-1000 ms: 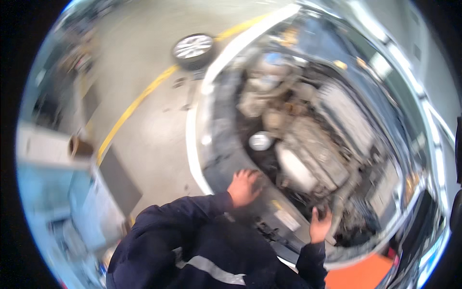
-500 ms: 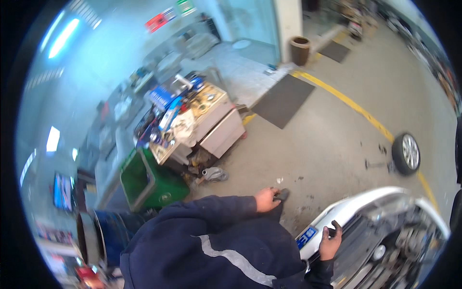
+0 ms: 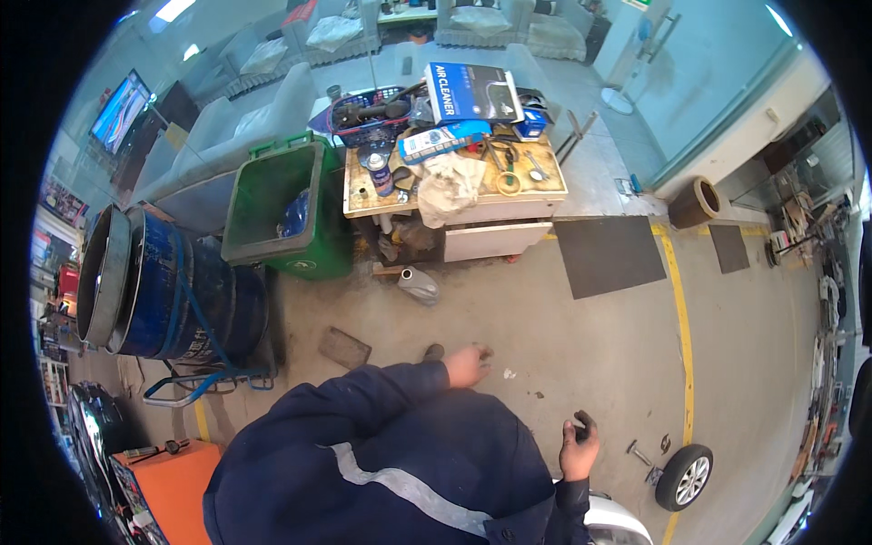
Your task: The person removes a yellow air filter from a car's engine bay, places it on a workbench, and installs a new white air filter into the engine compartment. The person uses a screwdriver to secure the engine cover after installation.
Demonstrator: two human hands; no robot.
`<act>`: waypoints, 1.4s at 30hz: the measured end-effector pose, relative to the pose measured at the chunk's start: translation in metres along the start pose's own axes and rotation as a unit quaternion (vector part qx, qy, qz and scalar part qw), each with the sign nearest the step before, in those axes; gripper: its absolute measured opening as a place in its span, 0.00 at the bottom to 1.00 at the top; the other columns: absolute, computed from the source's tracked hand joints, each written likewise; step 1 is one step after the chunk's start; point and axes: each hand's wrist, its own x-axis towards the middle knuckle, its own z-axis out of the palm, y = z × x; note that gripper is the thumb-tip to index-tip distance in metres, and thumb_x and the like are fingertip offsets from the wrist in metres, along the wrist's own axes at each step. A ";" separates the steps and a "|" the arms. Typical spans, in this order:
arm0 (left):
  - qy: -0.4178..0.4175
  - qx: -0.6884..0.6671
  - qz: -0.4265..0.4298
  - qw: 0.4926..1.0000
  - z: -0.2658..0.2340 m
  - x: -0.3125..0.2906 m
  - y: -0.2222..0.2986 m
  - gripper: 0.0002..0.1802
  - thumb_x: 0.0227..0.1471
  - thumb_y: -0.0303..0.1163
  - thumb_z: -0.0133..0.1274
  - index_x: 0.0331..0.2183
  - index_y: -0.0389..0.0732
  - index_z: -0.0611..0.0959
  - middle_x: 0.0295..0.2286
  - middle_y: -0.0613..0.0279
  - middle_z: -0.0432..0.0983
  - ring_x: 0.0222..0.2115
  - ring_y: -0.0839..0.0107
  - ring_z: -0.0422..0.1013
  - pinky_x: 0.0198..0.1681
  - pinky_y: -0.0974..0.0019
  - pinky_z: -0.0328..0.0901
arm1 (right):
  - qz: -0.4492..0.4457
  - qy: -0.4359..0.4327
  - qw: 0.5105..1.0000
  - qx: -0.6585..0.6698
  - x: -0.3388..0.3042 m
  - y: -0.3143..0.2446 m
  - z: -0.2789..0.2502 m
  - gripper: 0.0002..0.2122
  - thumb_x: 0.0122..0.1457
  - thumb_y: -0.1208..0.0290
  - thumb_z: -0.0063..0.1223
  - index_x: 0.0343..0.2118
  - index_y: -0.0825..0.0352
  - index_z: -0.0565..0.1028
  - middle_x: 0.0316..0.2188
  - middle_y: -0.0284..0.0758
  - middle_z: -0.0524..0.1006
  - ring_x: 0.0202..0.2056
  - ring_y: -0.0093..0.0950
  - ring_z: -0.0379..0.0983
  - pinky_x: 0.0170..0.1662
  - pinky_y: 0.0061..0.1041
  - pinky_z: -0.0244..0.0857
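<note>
My left hand [image 3: 468, 365] hangs in front of my body, its fingers loosely stretched and nothing seen in them. My right hand [image 3: 579, 450] is lower and to the right, with blackened fingers bent and apart; I see nothing held there. The white car [image 3: 618, 520] shows just below my right hand. Ahead stands a worktop cabinet [image 3: 498, 243], bearing a blue and white box [image 3: 472, 94], a blue carton [image 3: 443, 141], a pale rag [image 3: 450, 189], a spray can [image 3: 380, 174] and hand tools. Both hands are well apart from it.
A green bin [image 3: 341, 232] is left of the cabinet, near a blue drum [image 3: 159, 291] on a hand truck [image 3: 195, 389]. On the floor lie a grey bottle [image 3: 418, 286], a flat dark block [image 3: 344, 347] and a wheel [image 3: 684, 478]. An orange cabinet [image 3: 173, 495] stands lower left.
My view has swung left and levelled, bringing the cabinet, drum and orange cabinet further in. Most of the white car has left the picture. Both hands stay apart, without anything visibly taken up.
</note>
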 end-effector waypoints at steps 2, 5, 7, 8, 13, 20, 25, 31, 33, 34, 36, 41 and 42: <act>0.033 -0.054 -0.036 0.997 -0.040 0.030 -0.011 0.27 0.55 0.41 0.59 0.51 0.34 0.78 0.46 0.42 0.79 0.43 0.52 0.78 0.47 0.58 0.72 | -0.012 -0.033 0.999 -0.009 0.046 -0.031 0.022 0.17 0.60 0.73 0.60 0.51 0.71 0.74 0.33 0.38 0.80 0.33 0.25 0.76 0.38 0.25 0.70; 0.150 -0.017 -0.023 0.988 -0.082 0.102 -0.055 0.24 0.55 0.39 0.60 0.48 0.33 0.80 0.38 0.47 0.82 0.35 0.54 0.79 0.42 0.56 0.72 | -0.009 -0.073 0.997 -0.004 0.112 -0.074 0.046 0.18 0.58 0.75 0.62 0.51 0.69 0.74 0.36 0.40 0.80 0.35 0.29 0.79 0.38 0.28 0.71; 0.217 -0.009 -0.025 0.976 -0.116 0.152 -0.057 0.21 0.53 0.37 0.60 0.45 0.33 0.81 0.34 0.48 0.83 0.35 0.55 0.80 0.41 0.56 0.72 | -0.058 -0.093 0.993 -0.031 0.149 -0.098 0.055 0.19 0.56 0.76 0.63 0.51 0.69 0.74 0.40 0.42 0.79 0.33 0.30 0.79 0.36 0.29 0.72; 0.249 -0.030 -0.033 0.968 -0.131 0.181 -0.053 0.21 0.51 0.36 0.61 0.43 0.32 0.81 0.33 0.46 0.83 0.37 0.54 0.80 0.42 0.56 0.72 | -0.087 -0.100 0.990 -0.038 0.166 -0.104 0.057 0.19 0.56 0.76 0.63 0.51 0.69 0.74 0.42 0.43 0.79 0.33 0.31 0.80 0.36 0.30 0.72; 0.324 -0.205 -0.133 0.914 -0.217 0.345 -0.205 0.25 0.50 0.40 0.65 0.44 0.32 0.81 0.28 0.52 0.83 0.28 0.62 0.79 0.34 0.57 0.72 | -0.066 -0.215 0.974 -0.007 0.261 -0.102 0.080 0.19 0.57 0.76 0.62 0.51 0.71 0.74 0.46 0.43 0.78 0.35 0.32 0.81 0.37 0.30 0.73; 0.298 -0.120 -0.405 0.856 -0.291 0.435 -0.177 0.30 0.56 0.47 0.56 0.51 0.32 0.80 0.46 0.42 0.79 0.43 0.55 0.78 0.43 0.52 0.71 | -0.073 -0.288 0.954 -0.025 0.427 -0.089 0.074 0.19 0.57 0.77 0.62 0.52 0.72 0.73 0.47 0.45 0.77 0.36 0.33 0.81 0.34 0.30 0.73; 0.469 0.109 -0.260 0.837 -0.273 0.430 -0.056 0.16 0.59 0.36 0.56 0.42 0.33 0.83 0.35 0.43 0.82 0.37 0.55 0.80 0.41 0.52 0.69 | -0.071 -0.328 0.942 -0.031 0.549 -0.085 0.079 0.17 0.58 0.76 0.61 0.50 0.73 0.75 0.43 0.45 0.80 0.35 0.33 0.81 0.40 0.30 0.74; 0.600 -0.172 -0.048 0.780 -0.225 0.387 0.113 0.11 0.60 0.30 0.57 0.39 0.31 0.79 0.28 0.53 0.78 0.30 0.72 0.72 0.37 0.66 0.68 | -0.183 -0.484 0.855 -0.028 0.623 -0.152 0.156 0.20 0.58 0.72 0.62 0.52 0.72 0.74 0.42 0.45 0.80 0.36 0.35 0.81 0.42 0.32 0.73; 0.581 -0.227 -0.060 0.779 -0.214 0.397 0.118 0.12 0.61 0.31 0.57 0.41 0.30 0.79 0.31 0.57 0.79 0.33 0.74 0.72 0.39 0.67 0.68 | -0.204 -0.514 0.833 -0.024 0.633 -0.159 0.203 0.27 0.57 0.69 0.65 0.57 0.73 0.69 0.42 0.44 0.80 0.36 0.35 0.81 0.41 0.32 0.73; 0.571 -0.236 -0.076 0.783 -0.210 0.404 0.121 0.12 0.62 0.31 0.56 0.40 0.30 0.79 0.31 0.58 0.79 0.33 0.74 0.72 0.38 0.67 0.68 | -0.212 -0.524 0.824 -0.036 0.637 -0.166 0.224 0.31 0.56 0.68 0.65 0.60 0.73 0.65 0.43 0.45 0.80 0.36 0.35 0.81 0.41 0.32 0.73; 0.555 -0.260 -0.053 0.788 -0.198 0.414 0.111 0.13 0.62 0.32 0.56 0.41 0.31 0.79 0.31 0.60 0.79 0.31 0.77 0.71 0.37 0.70 0.68 | -0.176 -0.542 0.822 -0.029 0.633 -0.189 0.261 0.37 0.56 0.69 0.65 0.64 0.73 0.58 0.45 0.47 0.79 0.38 0.35 0.81 0.42 0.32 0.74; 0.510 -0.376 -0.069 0.771 -0.203 0.418 0.117 0.16 0.61 0.34 0.59 0.43 0.31 0.79 0.32 0.60 0.79 0.29 0.77 0.72 0.34 0.72 0.67 | -0.242 -0.511 0.825 0.017 0.629 -0.223 0.336 0.24 0.55 0.73 0.63 0.53 0.73 0.69 0.41 0.52 0.80 0.39 0.45 0.80 0.43 0.37 0.73; 0.510 -0.377 -0.067 0.770 -0.208 0.420 0.116 0.16 0.61 0.34 0.59 0.43 0.31 0.79 0.33 0.60 0.79 0.29 0.77 0.72 0.34 0.72 0.67 | -0.310 -0.463 0.830 -0.009 0.633 -0.219 0.352 0.20 0.54 0.74 0.62 0.49 0.73 0.73 0.38 0.53 0.81 0.40 0.48 0.80 0.44 0.39 0.73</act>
